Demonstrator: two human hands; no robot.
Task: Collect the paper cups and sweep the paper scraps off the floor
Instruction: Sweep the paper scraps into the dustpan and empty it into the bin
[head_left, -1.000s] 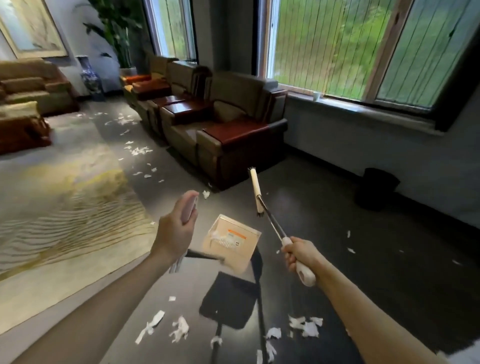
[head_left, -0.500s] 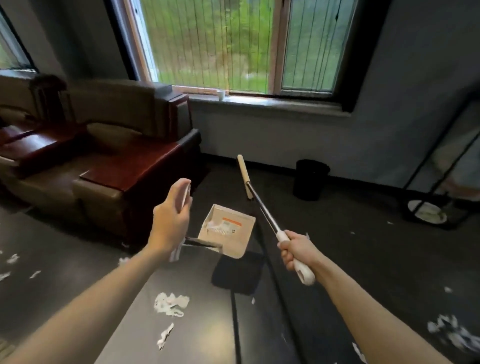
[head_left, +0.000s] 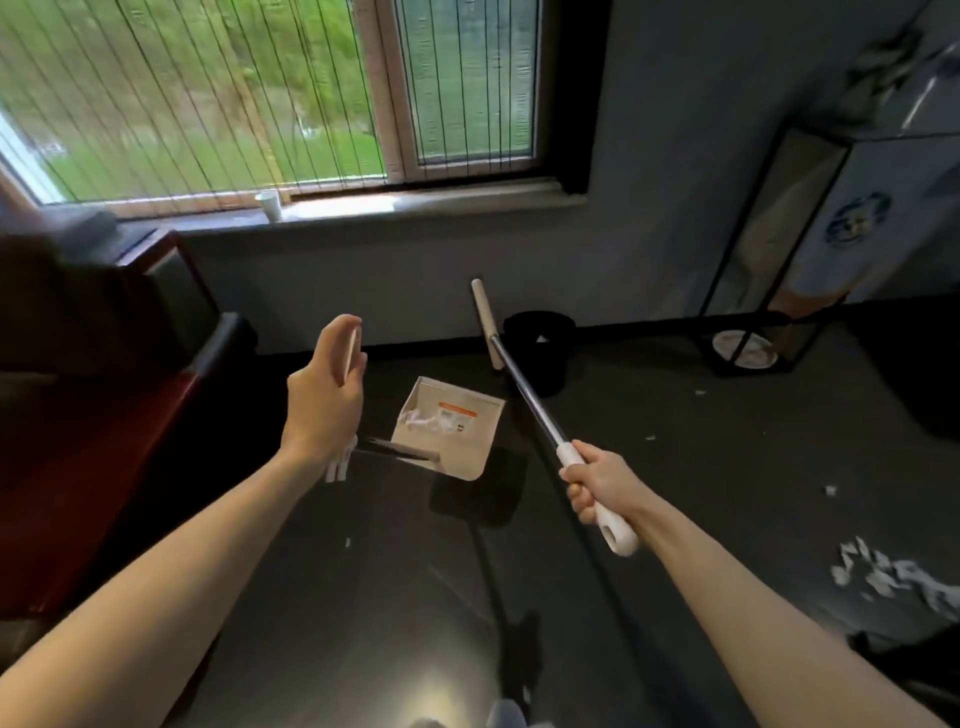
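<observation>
Left hand (head_left: 322, 395) grip curls round the dustpan handle (head_left: 336, 465), right hand (head_left: 602, 486) grip round the broom (head_left: 524, 395); floor (head_left: 363, 597) stretches to the bin (head_left: 540, 348).

Bin (head_left: 540, 345) on floor (head_left: 363, 597), at the foot of the wall under the sill (head_left: 415, 200). Paper cup (head_left: 270, 205) on sill, up-left of bin. Dustpan (head_left: 449, 426) front-left of bin, scraps in it. Broom (head_left: 485, 322) head just left of bin. Armchair (head_left: 104, 389) far left. Rack (head_left: 753, 332) right of bin. Loose scraps (head_left: 898, 577) on floor, front-right of bin.
</observation>
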